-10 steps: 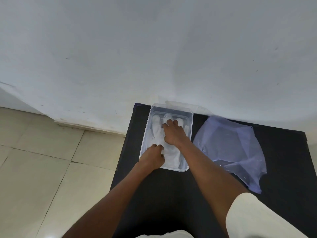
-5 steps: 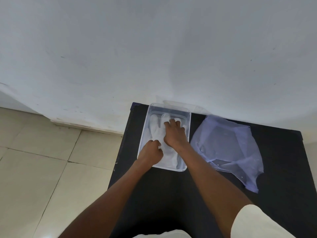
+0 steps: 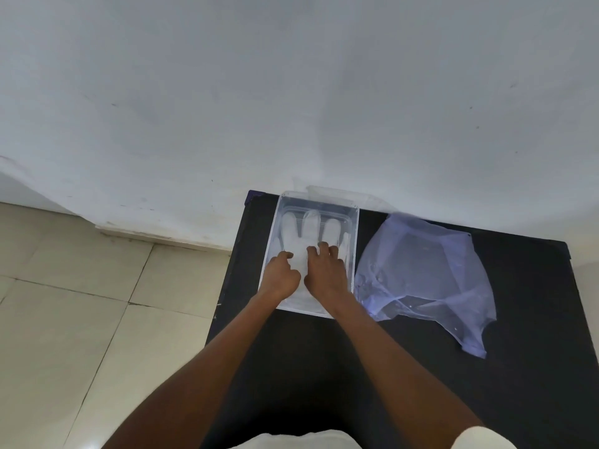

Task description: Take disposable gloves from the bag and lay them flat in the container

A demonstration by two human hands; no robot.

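Glove (image 3: 310, 233) lies flat (within container (image 3: 355, 241) walls), both hands' spread fingers (image 3: 324, 247) pressing it

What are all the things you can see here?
table: one, black, against the wall
container: one, clear, on the table's far left part
glove: at least one, white, flat in the container, fingers toward the wall
lid: one, clear, behind the container by the wall
bag: one, see-through bluish, on the table right of the container
wall: one, white, behind the table
floor: pale tiles, left of the table
left hand: one, pressing on the glove
right hand: one, fingers spread on the glove
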